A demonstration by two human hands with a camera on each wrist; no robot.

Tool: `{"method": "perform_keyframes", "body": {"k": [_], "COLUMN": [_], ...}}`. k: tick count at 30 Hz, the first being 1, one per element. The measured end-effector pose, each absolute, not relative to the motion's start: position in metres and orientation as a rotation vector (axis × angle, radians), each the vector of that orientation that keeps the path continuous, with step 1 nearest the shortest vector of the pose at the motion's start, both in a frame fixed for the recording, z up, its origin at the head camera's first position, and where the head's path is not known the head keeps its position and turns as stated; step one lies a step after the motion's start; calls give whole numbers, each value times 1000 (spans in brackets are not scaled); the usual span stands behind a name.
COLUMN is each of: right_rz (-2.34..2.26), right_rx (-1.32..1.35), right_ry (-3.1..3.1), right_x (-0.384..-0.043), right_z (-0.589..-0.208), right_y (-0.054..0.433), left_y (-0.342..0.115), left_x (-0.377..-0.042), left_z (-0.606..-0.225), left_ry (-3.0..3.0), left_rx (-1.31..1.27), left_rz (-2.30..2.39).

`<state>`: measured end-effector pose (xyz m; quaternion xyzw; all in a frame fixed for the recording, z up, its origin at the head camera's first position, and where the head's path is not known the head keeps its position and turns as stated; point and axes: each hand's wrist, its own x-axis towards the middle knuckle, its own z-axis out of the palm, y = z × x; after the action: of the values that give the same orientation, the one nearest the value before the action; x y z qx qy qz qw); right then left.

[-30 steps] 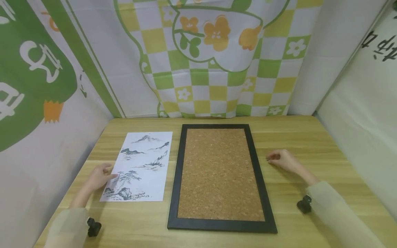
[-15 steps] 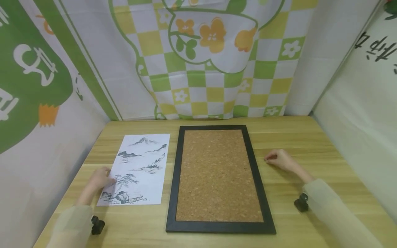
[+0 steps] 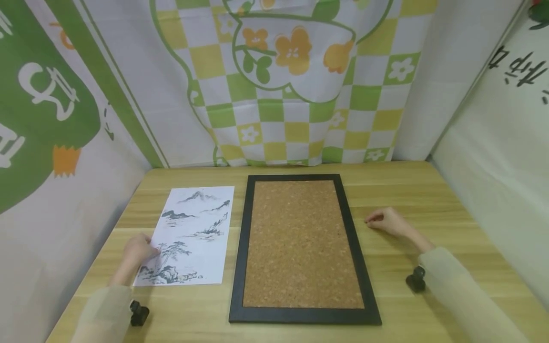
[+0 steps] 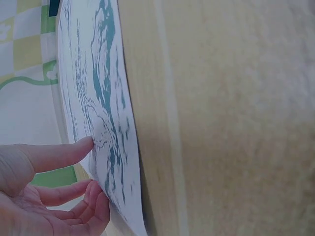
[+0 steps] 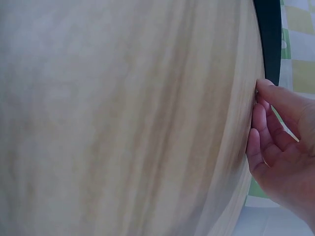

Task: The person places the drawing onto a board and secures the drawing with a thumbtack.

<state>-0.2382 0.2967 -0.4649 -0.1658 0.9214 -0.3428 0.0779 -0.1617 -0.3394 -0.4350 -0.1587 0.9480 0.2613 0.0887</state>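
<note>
A white sheet of paper (image 3: 190, 236) printed with an ink landscape of mountains and trees lies left of a cork board (image 3: 302, 243) in a black frame. My left hand (image 3: 139, 248) pinches the sheet's left edge near its lower corner. In the left wrist view the thumb (image 4: 83, 150) is on top of the paper and the curled fingers (image 4: 88, 206) are at its edge. Right of the frame, my right hand (image 3: 388, 221) rests low at the table, thumb and fingertips together on something tiny. In the right wrist view the fingers (image 5: 261, 123) hide what it is.
Both lie flat on a light wooden table (image 3: 394, 186). A checked green, yellow and white cloth (image 3: 274, 124) hangs behind the far edge. Pale printed walls stand left and right. A strip of wood shows between the sheet and the board.
The head view has shifted slightly, moving the whole scene a little left and down. My left hand has settled onto the sheet's edge; the right hand stays about where it was.
</note>
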Motion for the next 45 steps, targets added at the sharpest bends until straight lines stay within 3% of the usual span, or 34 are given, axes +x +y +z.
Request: {"method": "perform_keyframes", "body": {"k": [32,45], "right_rz": [-1028,-1035], "right_rx": [-464,-482], "right_ry": [2694,2665], "right_x": [-238,-240], "right_z": [-459,-457], "right_y": [299,297], "left_y": [-363,-396], "left_x": [-162,-155], "left_z": [-446,-467], "left_ry": [2666,2228], "left_rx": [-562,-425], "left_rz": [1066,1562]}}
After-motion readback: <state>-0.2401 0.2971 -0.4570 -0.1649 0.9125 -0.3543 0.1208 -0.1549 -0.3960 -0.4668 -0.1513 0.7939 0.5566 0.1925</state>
